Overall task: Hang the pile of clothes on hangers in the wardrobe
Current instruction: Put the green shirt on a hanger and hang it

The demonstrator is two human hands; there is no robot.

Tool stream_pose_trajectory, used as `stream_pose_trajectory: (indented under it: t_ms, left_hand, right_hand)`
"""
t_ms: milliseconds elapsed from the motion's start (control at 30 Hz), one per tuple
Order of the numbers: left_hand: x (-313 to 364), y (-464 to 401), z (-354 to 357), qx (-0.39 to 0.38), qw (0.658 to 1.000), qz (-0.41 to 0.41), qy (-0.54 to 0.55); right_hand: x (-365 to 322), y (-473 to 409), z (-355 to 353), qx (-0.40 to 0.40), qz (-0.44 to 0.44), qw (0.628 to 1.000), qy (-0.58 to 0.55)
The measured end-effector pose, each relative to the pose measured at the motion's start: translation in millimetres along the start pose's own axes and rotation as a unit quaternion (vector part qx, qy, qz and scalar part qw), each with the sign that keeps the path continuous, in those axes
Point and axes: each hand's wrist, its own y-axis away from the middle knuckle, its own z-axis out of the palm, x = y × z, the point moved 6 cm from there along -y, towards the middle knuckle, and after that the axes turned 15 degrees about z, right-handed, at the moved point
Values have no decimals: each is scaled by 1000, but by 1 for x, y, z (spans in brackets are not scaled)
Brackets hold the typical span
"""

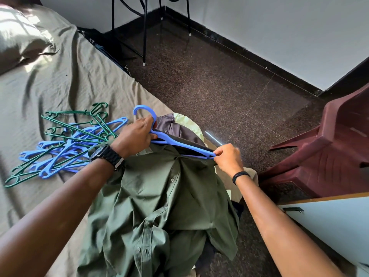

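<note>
My left hand (135, 134) grips a blue hanger (175, 141) just below its hook. A green button shirt (159, 200) hangs down from the hanger, over the bed's edge. At the hanger's right tip, my right hand (227, 158) pinches the shirt's shoulder fabric. Behind the hanger lie a grey garment (175, 128) and a pale green one (191, 122), partly hidden by the shirt. A heap of several blue and green hangers (65, 142) lies on the bed, to the left of my left wrist.
The bed (60, 76) with its olive sheet and a pillow (18, 41) fills the left. A maroon plastic chair (329, 148) stands at the right, with a pale blue wardrobe door (335, 222) below it. Black metal legs (144, 33) stand on the dark floor at the back.
</note>
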Motion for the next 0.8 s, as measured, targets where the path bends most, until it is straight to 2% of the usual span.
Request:
stream_pose_trajectory:
  t_ms: [100, 300, 467, 633, 700, 800]
  left_hand:
    - [8, -8, -7, -15, 1000, -10, 13]
    - [7, -7, -17, -34, 998, -39, 20]
    - [32, -3, 0, -114, 989, 3, -91]
    - [56, -21, -25, -5, 996, 8, 83]
    - [70, -30, -37, 8, 996, 27, 90]
    - [90, -43, -51, 15, 994, 46, 99]
  right_hand:
    - [-9, 12, -10, 56, -11, 998, -1]
    - [-8, 13, -27, 26, 25, 997, -65]
    - [-33, 26, -53, 52, -18, 992, -110]
    - [-60, 41, -66, -27, -103, 989, -99]
    - [-63, 49, -67, -34, -123, 984, -125]
    - [-66, 60, -78, -47, -153, 982, -103]
